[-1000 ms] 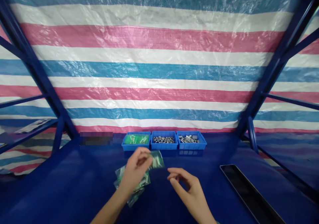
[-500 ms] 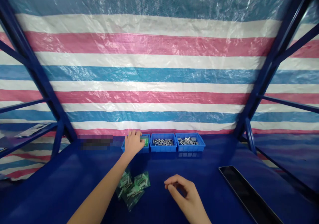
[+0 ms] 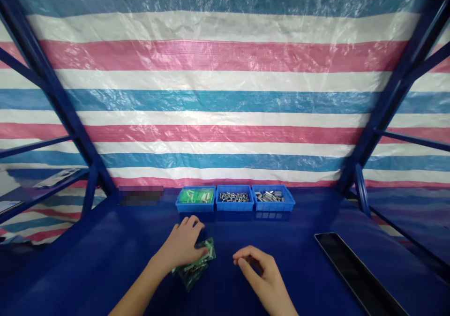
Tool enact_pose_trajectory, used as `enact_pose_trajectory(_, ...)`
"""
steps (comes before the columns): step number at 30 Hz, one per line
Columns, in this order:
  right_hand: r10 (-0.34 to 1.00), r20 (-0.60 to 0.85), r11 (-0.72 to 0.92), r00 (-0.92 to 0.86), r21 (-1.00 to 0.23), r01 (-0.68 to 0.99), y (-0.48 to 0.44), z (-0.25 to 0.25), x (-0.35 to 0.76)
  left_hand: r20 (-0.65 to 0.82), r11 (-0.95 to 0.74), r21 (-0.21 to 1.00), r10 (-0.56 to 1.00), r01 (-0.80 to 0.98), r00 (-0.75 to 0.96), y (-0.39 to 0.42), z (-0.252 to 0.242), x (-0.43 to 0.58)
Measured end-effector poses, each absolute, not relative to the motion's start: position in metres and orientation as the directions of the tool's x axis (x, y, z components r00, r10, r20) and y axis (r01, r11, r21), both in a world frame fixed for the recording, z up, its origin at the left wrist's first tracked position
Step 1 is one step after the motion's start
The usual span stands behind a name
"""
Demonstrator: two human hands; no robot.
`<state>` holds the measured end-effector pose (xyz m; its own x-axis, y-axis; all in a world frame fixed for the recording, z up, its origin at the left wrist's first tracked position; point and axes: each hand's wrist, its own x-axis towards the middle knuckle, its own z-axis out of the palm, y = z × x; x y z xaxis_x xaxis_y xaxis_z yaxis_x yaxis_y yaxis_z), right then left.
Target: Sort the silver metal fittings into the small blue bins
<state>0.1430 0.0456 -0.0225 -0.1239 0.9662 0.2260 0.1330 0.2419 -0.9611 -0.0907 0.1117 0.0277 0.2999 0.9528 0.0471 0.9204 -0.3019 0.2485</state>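
Observation:
My left hand (image 3: 183, 245) lies low on the blue table (image 3: 105, 255), its fingers closed over a small green plastic bag (image 3: 207, 250) on top of a little pile of such bags (image 3: 191, 270). To the right of the pile, my right hand (image 3: 262, 274) hovers with its fingers curled and the thumb against the fingertips; what it pinches, if anything, is hidden. Three blue bins stand in a row at the back: the left bin (image 3: 196, 206) holds green bags, while the middle bin (image 3: 234, 206) and the right bin (image 3: 273, 206) hold small metal parts.
A long black flat slab (image 3: 355, 271) lies on the table at the right. Blue frame posts (image 3: 358, 189) rise at both back corners. A striped tarpaulin (image 3: 225, 95) closes the back.
My left hand put down a bag, reached into the left bin, then came back to the pile of bags. My right hand has hardly moved.

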Motion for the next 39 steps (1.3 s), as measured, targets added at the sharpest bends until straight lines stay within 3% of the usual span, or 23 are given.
enact_pose_trajectory(5, 0.963, 0.23, 0.25, -0.141, -0.957, 0.145, 0.045, -0.027, 0.141, -0.007, -0.283, 0.359, 0.952, 0.889, 0.305, 0.106, 0.013, -0.083)
enact_pose_trajectory(10, 0.978, 0.207, 0.208, -0.027, -0.974, 0.09, 0.048, -0.035, 0.146, 0.056, -0.297, 0.54, 0.946, 0.787, 0.318, 0.102, 0.022, -0.057)
enact_pose_trajectory(13, 0.983, 0.174, 0.175, 0.055, -0.984, -0.021, 0.049, -0.033, 0.146, 0.079, -0.3, 0.754, 0.925, 0.584, 0.372, 0.087, 0.028, -0.04)
enact_pose_trajectory(16, 0.99, 0.129, 0.135, 0.051, -0.979, -0.152, 0.047, -0.029, 0.143, 0.034, -0.138, 0.953, 0.934, 0.271, 0.356, 0.073, 0.022, -0.029)
enact_pose_trajectory(20, 0.996, 0.082, 0.091, 0.046, -0.961, -0.259, 0.042, -0.029, 0.142, -0.031, 0.028, 0.999, 0.982, 0.018, 0.189, 0.063, 0.007, -0.027)
enact_pose_trajectory(23, 0.985, 0.162, 0.171, 0.062, -0.967, -0.191, 0.038, -0.024, 0.148, 0.088, -0.101, 0.993, 0.982, 0.068, 0.166, 0.056, 0.01, -0.029)
enact_pose_trajectory(25, 0.922, 0.38, 0.383, 0.07, -0.923, -0.037, 0.036, -0.015, 0.155, 0.356, -0.396, 0.894, 0.911, 0.21, 0.207, 0.05, 0.02, -0.03)
enact_pose_trajectory(27, 0.762, 0.646, 0.637, 0.034, -0.759, 0.133, 0.035, -0.005, 0.163, 0.671, -0.73, 0.599, 0.682, 0.329, 0.29, 0.044, 0.029, -0.031)
enact_pose_trajectory(29, 0.588, 0.808, 0.781, -0.019, -0.562, 0.27, 0.036, 0.003, 0.17, 0.824, -0.883, 0.263, 0.415, 0.389, 0.386, 0.037, 0.034, -0.032)
enact_pose_trajectory(32, 0.494, 0.865, 0.806, -0.085, -0.419, 0.417, 0.036, 0.007, 0.177, 0.85, -0.882, 0.025, 0.267, 0.47, 0.455, 0.029, 0.031, -0.033)
enact_pose_trajectory(36, 0.451, 0.885, 0.798, -0.118, -0.34, 0.498, 0.035, 0.005, 0.179, 0.872, -0.813, -0.069, 0.232, 0.579, 0.43, 0.027, 0.022, -0.035)
enact_pose_trajectory(39, 0.434, 0.892, 0.796, -0.127, -0.314, 0.517, 0.035, 0.005, 0.179, 0.894, -0.817, -0.113, 0.164, 0.565, 0.417, 0.032, 0.022, -0.036)
